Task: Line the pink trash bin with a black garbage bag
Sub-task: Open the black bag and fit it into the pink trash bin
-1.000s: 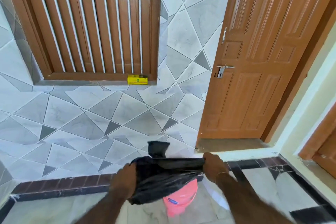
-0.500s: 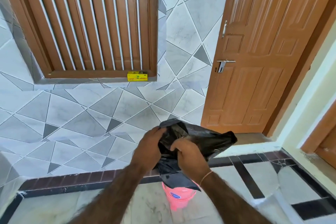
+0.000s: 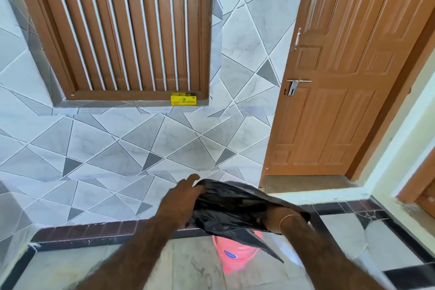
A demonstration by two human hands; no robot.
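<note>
A crumpled black plastic garbage bag (image 3: 231,211) is held up in the air between both hands, directly above a round pink plastic trash bin (image 3: 235,254) that stands on the pale marble floor (image 3: 188,268) near the dark tiled border strip (image 3: 94,231). The left hand (image 3: 182,198) grips the bag's left edge with the thumb and lower fingers pinched on the plastic, while the upper fingers stretch forward, loosely extended. The right hand (image 3: 274,216) is pushed inside the bag's mouth up to the wrist, so its fingers are hidden by the film and how far they are closed cannot be told; a thin gold bangle (image 3: 288,218) circles that wrist. A pointed corner of the bag hangs down over the bin's rim on the right side, covering part of the opening. Only the bin's front wall, with a blue oval label, shows below the bag. Behind, a grey and white triangle-patterned tiled wall (image 3: 117,148) carries a brown wooden louvred window (image 3: 122,30) with a small yellow box (image 3: 184,98) on its sill. A brown panelled wooden door (image 3: 341,77) stands to the right.
</note>
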